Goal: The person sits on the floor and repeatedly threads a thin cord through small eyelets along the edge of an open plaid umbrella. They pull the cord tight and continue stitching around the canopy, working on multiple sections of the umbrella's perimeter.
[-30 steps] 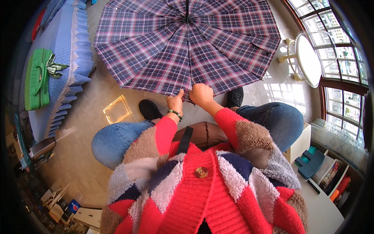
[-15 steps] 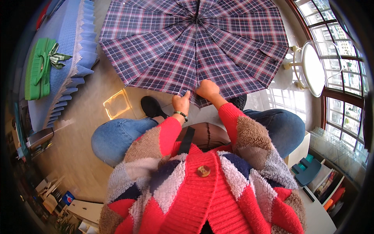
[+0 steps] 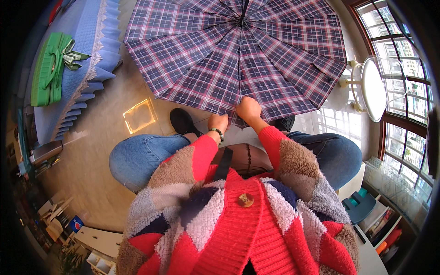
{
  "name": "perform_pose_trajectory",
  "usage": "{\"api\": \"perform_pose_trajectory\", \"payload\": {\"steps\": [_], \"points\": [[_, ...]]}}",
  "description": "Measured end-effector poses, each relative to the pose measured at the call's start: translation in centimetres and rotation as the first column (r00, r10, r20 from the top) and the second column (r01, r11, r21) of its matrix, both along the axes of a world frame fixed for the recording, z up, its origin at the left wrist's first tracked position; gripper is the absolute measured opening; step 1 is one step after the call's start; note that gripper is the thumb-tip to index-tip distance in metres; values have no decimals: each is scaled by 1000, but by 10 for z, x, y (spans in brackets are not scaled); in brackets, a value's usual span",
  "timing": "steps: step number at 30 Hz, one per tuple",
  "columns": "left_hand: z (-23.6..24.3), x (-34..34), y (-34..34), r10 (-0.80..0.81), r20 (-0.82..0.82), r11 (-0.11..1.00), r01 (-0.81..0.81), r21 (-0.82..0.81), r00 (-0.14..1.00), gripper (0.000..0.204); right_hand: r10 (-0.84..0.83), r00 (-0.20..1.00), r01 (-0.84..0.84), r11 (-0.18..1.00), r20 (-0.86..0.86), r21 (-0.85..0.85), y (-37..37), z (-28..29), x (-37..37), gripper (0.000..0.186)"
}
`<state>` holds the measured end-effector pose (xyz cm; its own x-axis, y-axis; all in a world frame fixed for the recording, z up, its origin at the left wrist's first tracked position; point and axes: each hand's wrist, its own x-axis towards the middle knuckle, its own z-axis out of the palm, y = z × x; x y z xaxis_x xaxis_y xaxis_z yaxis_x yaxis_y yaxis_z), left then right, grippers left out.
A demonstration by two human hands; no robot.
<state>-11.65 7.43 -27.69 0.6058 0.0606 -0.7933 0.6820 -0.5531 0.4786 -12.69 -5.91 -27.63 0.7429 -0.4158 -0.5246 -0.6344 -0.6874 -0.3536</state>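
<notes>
Along its near edge, the open navy-and-red plaid fabric umbrella (image 3: 217, 68) was pinched by the left hand (image 3: 218, 122) and the right hand (image 3: 249, 109), spreading beyond both.

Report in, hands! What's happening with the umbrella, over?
Left hand, right hand closed at near edge of plaid umbrella. Umbrella open. Black shoes either side, nothing visibly blocking.

Umbrella (image 3: 220, 68) cut off above, right shoe (image 3: 285, 123) partly hidden
</notes>
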Motion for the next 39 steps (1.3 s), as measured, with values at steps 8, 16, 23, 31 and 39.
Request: {"api": "perform_pose_trajectory", "payload": {"steps": [8,16,23,31,39], "points": [[89,36,-23,-853,74,522,850,70,517,53,-5,1000,5,999,-8,50,-2,-13,-5,31],[-14,200,65,-355,483,917,198,346,800,21,-57,998,56,998,-26,-33,-2,-28,-9,27],[-83,225,79,-474,450,856,276,438,756,26,-91,995,91,996,-29,3,-6,-40,-12,26],[-97,283,80,-268,-81,962,263,-72,960,32,-107,994,108,993,-31,38,-6,-45,-12,19],[-79,290,58,-317,-175,946,299,-121,932,35,-82,997,83,994,-16,73,-8,-48,-15,17]]}}
